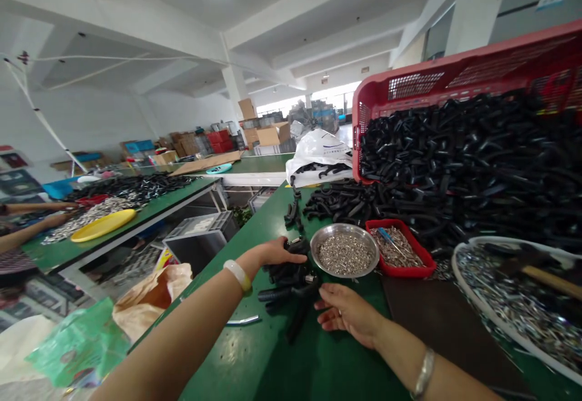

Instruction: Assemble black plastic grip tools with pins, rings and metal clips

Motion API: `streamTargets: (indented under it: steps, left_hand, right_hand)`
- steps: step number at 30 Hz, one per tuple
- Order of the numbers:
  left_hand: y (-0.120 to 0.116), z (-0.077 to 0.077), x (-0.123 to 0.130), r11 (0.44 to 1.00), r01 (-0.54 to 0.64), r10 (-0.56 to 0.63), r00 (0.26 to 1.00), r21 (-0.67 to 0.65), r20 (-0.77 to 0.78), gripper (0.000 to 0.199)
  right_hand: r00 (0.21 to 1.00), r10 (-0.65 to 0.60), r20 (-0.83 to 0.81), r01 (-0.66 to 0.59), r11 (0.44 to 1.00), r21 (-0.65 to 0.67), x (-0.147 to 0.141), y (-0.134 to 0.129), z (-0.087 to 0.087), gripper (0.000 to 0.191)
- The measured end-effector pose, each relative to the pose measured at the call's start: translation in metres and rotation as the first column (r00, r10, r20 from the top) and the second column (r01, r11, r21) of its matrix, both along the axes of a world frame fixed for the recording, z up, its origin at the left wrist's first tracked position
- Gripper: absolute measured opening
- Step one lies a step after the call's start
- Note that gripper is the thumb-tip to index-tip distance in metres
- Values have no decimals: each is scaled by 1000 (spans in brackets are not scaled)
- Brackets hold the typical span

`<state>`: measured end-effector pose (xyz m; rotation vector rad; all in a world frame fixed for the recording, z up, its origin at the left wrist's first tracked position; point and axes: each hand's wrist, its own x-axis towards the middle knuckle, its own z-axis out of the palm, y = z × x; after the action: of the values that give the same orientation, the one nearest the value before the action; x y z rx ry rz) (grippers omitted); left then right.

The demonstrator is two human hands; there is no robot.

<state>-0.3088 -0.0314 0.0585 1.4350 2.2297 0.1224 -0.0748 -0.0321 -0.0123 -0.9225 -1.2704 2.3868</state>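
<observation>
A small pile of black handle-shaped parts (pixel 295 292) lies on the green tabletop in front of me. Reaching in from the left, my left hand (pixel 275 251) has its thumb and fingers around a black part at the pile's upper edge; some fingertips are hidden. On the pile's right side, my right hand (pixel 343 311) is open, fingers apart and slightly bent, with nothing visible in it. Small metal pins fill a round metal bowl (pixel 313 255) just beyond my hands. Beside that bowl stands a red tray (pixel 421 272) with thin metal pieces and a blue-handled tool (pixel 393 238).
A large red crate (pixel 364 94) of black parts stands tilted at the right. Nearer lies a white-rimmed container (pixel 468 304) of metal pieces with a wooden-handled hammer (pixel 552 279). A metal rod (pixel 243 321) lies near the left edge. Another person's arms (pixel 31 231) work at the left table.
</observation>
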Motion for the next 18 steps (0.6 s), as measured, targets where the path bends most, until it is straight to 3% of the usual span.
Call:
streamTargets:
  steps: [4, 8, 13, 18]
  left_hand:
    - [6, -1, 13, 985, -49, 49, 999, -167, -7, 115]
    - [-8, -4, 18, 993, -91, 103, 979, -76, 175, 114]
    - [-37, 1, 20, 997, -49, 26, 929, 53, 369, 110]
    - [-65, 17, 22, 987, 149, -163, 931, 66, 326, 111]
  right_hand:
    - [999, -24, 26, 25, 999, -38, -6, 1, -3, 45]
    - [990, -127, -56, 122, 989, -83, -14, 0, -6, 61]
    - [923, -248, -293, 211, 966, -151, -22, -3, -8, 59]
    - [881, -417, -223, 421, 907, -30, -28, 1, -23, 53]
